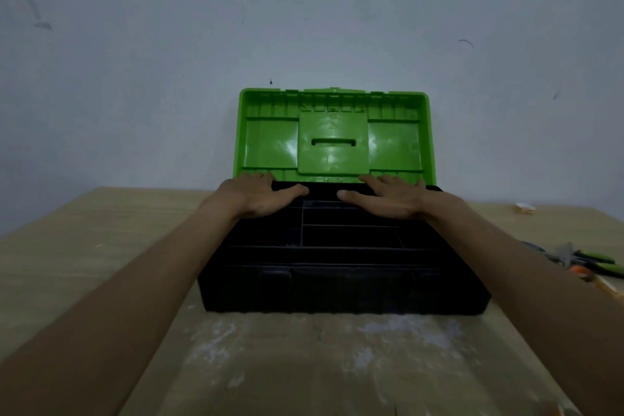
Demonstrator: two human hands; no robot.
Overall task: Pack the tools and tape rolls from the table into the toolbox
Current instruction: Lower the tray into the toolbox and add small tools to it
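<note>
Head view: both hands, left [260,194] and right [388,196], rest with fingers spread on the toolbox [337,290] far rim, probably steadying the raised green lid [332,135]. Tools [587,262] wait on the counter [101,230], far right.

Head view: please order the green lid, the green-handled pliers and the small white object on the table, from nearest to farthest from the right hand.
1. Green lid: directly behind the right hand, at its fingertips.
2. Small white object: far right on the table, about level with the hand.
3. Green-handled pliers: at the right edge of the view, closer to the person.
</note>
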